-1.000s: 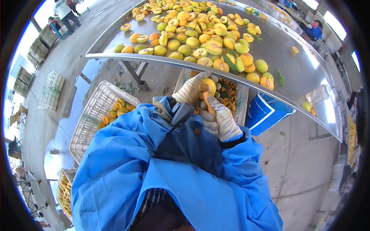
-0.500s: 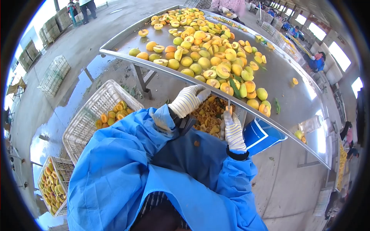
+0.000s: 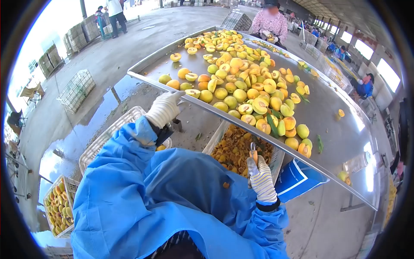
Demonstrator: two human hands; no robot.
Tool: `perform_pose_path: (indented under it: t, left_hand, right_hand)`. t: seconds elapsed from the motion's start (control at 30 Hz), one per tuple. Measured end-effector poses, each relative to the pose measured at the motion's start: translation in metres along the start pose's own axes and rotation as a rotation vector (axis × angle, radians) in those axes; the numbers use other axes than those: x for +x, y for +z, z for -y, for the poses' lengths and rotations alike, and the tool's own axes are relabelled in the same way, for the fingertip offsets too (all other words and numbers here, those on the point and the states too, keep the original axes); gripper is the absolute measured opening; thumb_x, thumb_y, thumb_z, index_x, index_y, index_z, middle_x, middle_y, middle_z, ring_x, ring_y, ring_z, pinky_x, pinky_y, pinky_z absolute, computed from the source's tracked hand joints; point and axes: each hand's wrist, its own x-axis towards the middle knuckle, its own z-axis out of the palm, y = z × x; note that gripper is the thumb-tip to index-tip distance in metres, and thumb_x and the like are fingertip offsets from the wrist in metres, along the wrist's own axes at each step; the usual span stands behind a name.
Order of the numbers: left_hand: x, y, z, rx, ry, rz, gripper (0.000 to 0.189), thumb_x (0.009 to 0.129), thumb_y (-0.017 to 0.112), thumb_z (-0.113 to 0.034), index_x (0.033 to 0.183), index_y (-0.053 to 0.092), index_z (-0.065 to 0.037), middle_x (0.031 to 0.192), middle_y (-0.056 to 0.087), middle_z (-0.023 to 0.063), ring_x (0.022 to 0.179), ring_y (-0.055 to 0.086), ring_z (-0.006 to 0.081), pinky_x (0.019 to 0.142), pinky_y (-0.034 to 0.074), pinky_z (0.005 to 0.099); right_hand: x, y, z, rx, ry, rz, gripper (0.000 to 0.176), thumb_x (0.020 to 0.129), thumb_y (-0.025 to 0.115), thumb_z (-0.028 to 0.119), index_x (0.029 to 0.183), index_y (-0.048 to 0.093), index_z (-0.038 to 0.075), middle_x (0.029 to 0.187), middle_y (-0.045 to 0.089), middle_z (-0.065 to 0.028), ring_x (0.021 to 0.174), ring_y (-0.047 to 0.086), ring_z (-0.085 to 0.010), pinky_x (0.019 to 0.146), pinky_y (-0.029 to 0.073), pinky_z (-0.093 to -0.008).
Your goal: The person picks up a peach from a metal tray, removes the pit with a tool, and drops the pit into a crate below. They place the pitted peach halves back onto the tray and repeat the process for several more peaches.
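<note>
My white-gloved left hand (image 3: pixel 166 108), open and empty, reaches the near-left rim of the shiny metal table (image 3: pixel 327 116), near whole yellow peaches (image 3: pixel 164 79). My right hand (image 3: pixel 260 175) clenches a small orange-handled knife (image 3: pixel 253 152). I judge this a reach; grasping needs more stretch.

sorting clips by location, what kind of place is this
Probably a fruit-processing shed: a long metal table heaped with whole and halved yellow fruit, crates of cut fruit on the wet concrete floor, other workers nearby. The right hand holds a small orange-handled tool.
</note>
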Motion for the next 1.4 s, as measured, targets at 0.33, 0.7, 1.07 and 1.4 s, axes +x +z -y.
perform_pose_path:
  t: [0.33,0.7,1.07,1.4]
  left_hand:
    - [0.182,0.106,-0.035,0.038,-0.064,0.193,0.05,0.082,0.068,-0.038,0.122,0.06,-0.009,0.101,0.068,0.0214,0.094,0.066,0.0376,0.083,0.052,0.0428]
    - [0.017,0.053,-0.111,-2.195,-0.279,0.547,0.056,0.083,0.061,-0.002,0.136,0.044,-0.005,0.121,0.058,0.0118,0.104,0.064,0.0263,0.091,0.057,0.0454]
    - [-0.051,0.075,-0.198,-2.373,-0.421,0.529,0.037,0.093,0.06,-0.026,0.123,0.052,-0.004,0.111,0.062,0.0108,0.1,0.063,0.0229,0.089,0.054,0.0373]
    - [-0.054,0.077,-0.195,-2.255,-0.438,0.517,0.035,0.092,0.062,-0.03,0.115,0.058,-0.004,0.104,0.063,0.0105,0.093,0.063,0.0215,0.083,0.054,0.0352]
  right_hand:
    - [0.006,0.003,-0.017,-0.15,-0.034,0.034,0.047,0.095,0.057,0.046,0.113,0.054,0.003,0.065,0.051,-0.0064,0.05,0.05,-0.0182,0.046,0.041,-0.0304]
    - [-0.009,0.017,0.033,0.344,0.077,0.046,0.04,0.094,0.059,0.046,0.103,0.054,0.007,0.064,0.046,0.0028,0.048,0.041,-0.0054,0.043,0.034,-0.0216]
    - [0.005,0.02,-0.031,-0.347,-0.463,-0.24,0.035,0.097,0.054,0.032,0.111,0.052,0.0,0.073,0.056,-0.0153,0.06,0.055,-0.0302,0.052,0.044,-0.0389]
    - [-0.006,0.025,0.011,-0.626,-0.212,-0.239,0.036,0.098,0.05,0.034,0.103,0.051,-0.001,0.07,0.062,-0.0261,0.066,0.062,-0.0453,0.055,0.047,-0.053]
